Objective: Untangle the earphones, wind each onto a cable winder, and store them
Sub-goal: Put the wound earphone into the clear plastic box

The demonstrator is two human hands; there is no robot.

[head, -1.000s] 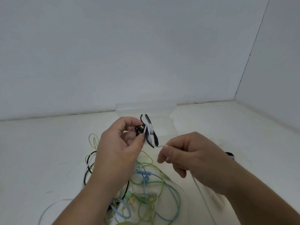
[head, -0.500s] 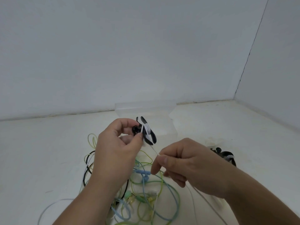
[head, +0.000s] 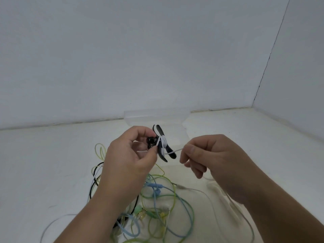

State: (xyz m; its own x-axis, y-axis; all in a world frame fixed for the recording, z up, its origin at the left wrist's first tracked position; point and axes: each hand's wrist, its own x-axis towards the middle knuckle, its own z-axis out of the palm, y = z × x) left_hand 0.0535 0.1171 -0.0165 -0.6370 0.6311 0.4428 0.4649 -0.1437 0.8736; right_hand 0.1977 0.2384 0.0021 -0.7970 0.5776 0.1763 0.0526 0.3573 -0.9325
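Left hand (head: 129,165): grip pinching the black cable winder (head: 162,143), held above the table's middle. Right hand (head: 210,160): grip pinching the white earphone cable (head: 175,151). It has swung up and rightward within the last half second, drawing the cable taut. Judged: another turn going on. The remaining earphones (head: 157,199) lie tangled beneath. Behind, toward the far edge, the clear box (head: 154,118): contents not discernible.

Plain pale grey-white back wall (head: 122,50) fills the upper view, right wall (head: 301,58) meets it at a thin dark corner seam (head: 268,62), white tabletop (head: 35,163) spreads below, faintly scuffed, dark gap line (head: 61,124) runs along the back wall's foot, soft even light, weak shadows
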